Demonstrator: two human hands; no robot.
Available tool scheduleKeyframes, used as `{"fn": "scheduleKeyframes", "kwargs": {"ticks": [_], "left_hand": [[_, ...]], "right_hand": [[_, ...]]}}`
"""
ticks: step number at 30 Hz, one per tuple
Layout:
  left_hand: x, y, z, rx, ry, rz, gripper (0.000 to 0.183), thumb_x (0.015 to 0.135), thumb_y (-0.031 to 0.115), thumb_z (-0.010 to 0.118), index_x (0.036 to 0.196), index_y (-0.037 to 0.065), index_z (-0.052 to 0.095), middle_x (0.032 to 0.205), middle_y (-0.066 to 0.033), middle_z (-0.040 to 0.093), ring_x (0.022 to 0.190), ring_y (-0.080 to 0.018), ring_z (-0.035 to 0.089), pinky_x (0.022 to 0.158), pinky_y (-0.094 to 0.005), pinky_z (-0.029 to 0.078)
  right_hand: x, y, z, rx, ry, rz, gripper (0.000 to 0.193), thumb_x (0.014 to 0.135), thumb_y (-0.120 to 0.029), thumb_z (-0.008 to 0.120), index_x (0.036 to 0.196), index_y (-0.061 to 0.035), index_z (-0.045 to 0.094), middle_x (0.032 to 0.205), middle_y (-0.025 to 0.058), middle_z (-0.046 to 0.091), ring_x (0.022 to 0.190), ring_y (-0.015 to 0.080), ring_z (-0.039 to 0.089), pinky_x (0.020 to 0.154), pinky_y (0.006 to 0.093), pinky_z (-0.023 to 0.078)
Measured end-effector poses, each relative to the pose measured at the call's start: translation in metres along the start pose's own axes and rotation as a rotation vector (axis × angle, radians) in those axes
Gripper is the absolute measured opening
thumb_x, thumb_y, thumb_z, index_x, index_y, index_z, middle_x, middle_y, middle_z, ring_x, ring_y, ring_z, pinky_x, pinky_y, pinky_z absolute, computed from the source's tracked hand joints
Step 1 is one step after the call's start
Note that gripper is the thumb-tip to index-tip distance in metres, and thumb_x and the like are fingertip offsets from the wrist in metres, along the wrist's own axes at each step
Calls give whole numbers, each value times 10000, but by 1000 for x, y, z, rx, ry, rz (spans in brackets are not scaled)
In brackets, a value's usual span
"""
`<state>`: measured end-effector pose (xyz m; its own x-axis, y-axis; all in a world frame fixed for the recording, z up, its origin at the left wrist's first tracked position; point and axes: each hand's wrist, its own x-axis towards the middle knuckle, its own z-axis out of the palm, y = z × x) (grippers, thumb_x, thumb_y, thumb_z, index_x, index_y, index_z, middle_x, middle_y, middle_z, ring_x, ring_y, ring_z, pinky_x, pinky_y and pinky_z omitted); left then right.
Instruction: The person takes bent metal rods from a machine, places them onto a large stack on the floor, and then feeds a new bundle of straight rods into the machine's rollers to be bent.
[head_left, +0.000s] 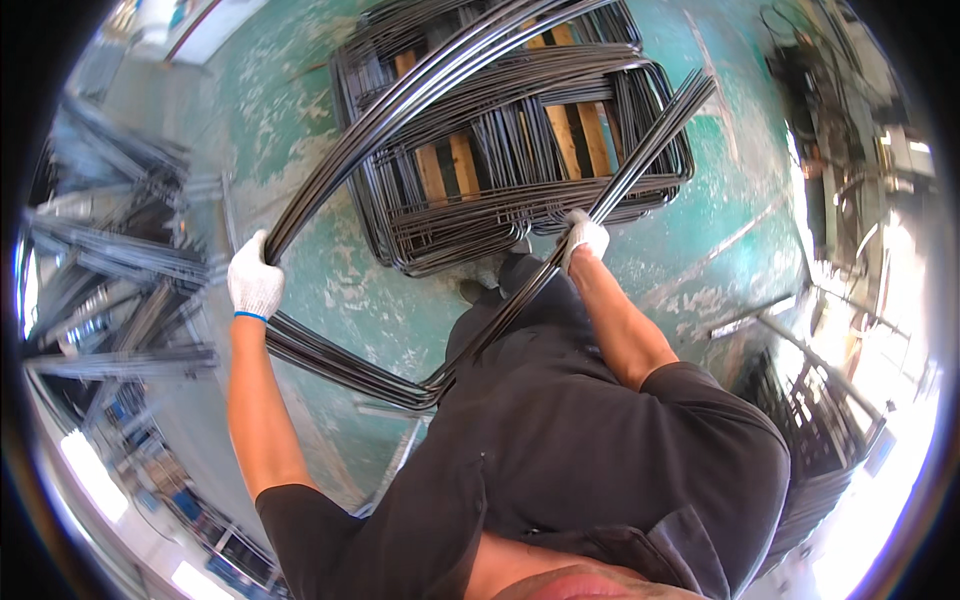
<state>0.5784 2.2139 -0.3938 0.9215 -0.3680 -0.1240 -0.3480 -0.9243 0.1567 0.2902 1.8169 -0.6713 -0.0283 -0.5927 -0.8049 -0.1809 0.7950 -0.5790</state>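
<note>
Gripping a bundle of bent metal rods [645,150], seen partly across the frame stack [460,215], with left hand [255,280] closed left of the stack and right hand [586,238] closed by its near edge.

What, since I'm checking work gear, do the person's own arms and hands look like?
The left hand and right hand wear white gloves. The left glove has a blue edge at the wrist; none shows on the right. Dark, short sleeves leave both forearms bare.
</note>
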Motion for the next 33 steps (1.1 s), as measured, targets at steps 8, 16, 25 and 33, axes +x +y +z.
{"fn": "scheduleKeyframes", "kwargs": {"ticks": [8,16,25,33], "left_hand": [[120,-24,82,165,-212,165,496,771,2,563,1256,11,666,1097,-280,708,1081,-447,679,939,-419,531],[238,-57,183,138,-235,340,457,798,39,557,1241,38,673,1109,-264,704,1078,-456,664,929,-420,526],[343,-84,328,258,-346,306,445,825,117,590,1261,91,677,1197,-227,710,1151,-430,654,985,-445,522],[338,-90,440,53,-430,251,363,791,109,647,1145,66,718,1129,-198,747,1102,-356,709,987,-411,541]], "right_hand": [[28,98,-3,87,251,-46,142,777,-37,732,764,-43,591,600,62,543,476,190,512,461,374,398],[16,124,58,202,385,101,168,787,-81,759,747,-22,607,592,68,563,440,204,550,418,379,406],[105,241,130,279,500,-1,109,781,-41,721,803,-45,614,617,48,576,444,192,538,436,352,424],[185,311,163,43,521,25,315,780,-65,722,1081,27,716,882,76,736,754,188,639,740,324,517]]}}
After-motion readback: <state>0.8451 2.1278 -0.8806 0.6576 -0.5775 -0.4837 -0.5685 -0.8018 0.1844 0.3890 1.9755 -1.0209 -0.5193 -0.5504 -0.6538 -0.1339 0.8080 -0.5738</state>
